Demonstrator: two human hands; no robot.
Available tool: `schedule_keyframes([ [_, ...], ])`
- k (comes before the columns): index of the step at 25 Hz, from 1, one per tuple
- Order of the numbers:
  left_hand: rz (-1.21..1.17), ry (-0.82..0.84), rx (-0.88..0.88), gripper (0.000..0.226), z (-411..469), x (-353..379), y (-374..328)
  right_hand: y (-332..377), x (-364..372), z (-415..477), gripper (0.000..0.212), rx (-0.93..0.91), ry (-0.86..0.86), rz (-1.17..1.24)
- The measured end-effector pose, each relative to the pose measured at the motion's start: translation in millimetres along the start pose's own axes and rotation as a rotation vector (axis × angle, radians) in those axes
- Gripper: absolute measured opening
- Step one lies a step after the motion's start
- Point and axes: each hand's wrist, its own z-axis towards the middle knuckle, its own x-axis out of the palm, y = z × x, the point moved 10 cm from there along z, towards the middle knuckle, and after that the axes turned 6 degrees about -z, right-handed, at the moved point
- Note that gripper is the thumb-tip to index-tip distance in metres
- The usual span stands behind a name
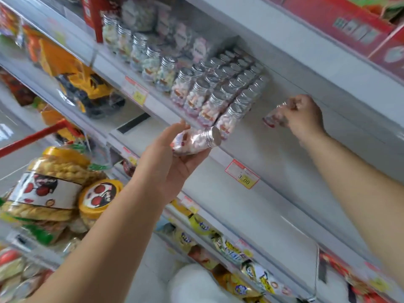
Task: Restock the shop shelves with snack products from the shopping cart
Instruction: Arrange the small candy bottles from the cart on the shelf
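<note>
My left hand (172,162) holds a clear candy jar (194,141) with a silver lid, lying on its side in the palm just below the shelf edge. My right hand (303,115) grips a second small jar (274,118) from above, over the bare part of the white shelf (284,154). Rows of matching silver-lidded jars (218,92) stand on that shelf, just left of my right hand. The shopping cart (32,138) with a red rim sits at the lower left, holding large yellow-lidded snack tubs (52,189).
A price tag reading 3.00 (242,177) hangs on the shelf front. Red boxes (349,25) fill the shelf above. Yellow snack packets (229,248) line the shelf below. Toy trucks in bags (83,88) sit on shelves at the left.
</note>
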Motion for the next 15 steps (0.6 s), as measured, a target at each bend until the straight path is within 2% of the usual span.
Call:
schedule_keyframes([
  [4,-0.013,-0.027,0.045,0.011,10.2,-13.2,-4.1,1.5,16.4,38.4,0.016,0.060,-0.019,0.188],
  [6,-0.020,-0.040,0.068,0.010,13.3,-20.8,-8.1,-4.7,29.9,51.2,0.010,0.150,0.045,0.301],
  [9,-0.032,-0.060,0.100,0.010,17.9,-28.1,-14.6,-17.5,43.7,68.1,0.029,0.304,0.087,0.413],
  [13,-0.061,-0.040,0.102,0.018,23.9,-24.0,-17.1,-3.8,55.0,83.2,0.017,0.354,0.095,0.513],
  [15,-0.080,-0.035,0.082,0.022,26.3,-22.6,-14.7,5.6,60.6,89.2,0.017,0.341,0.106,0.539],
])
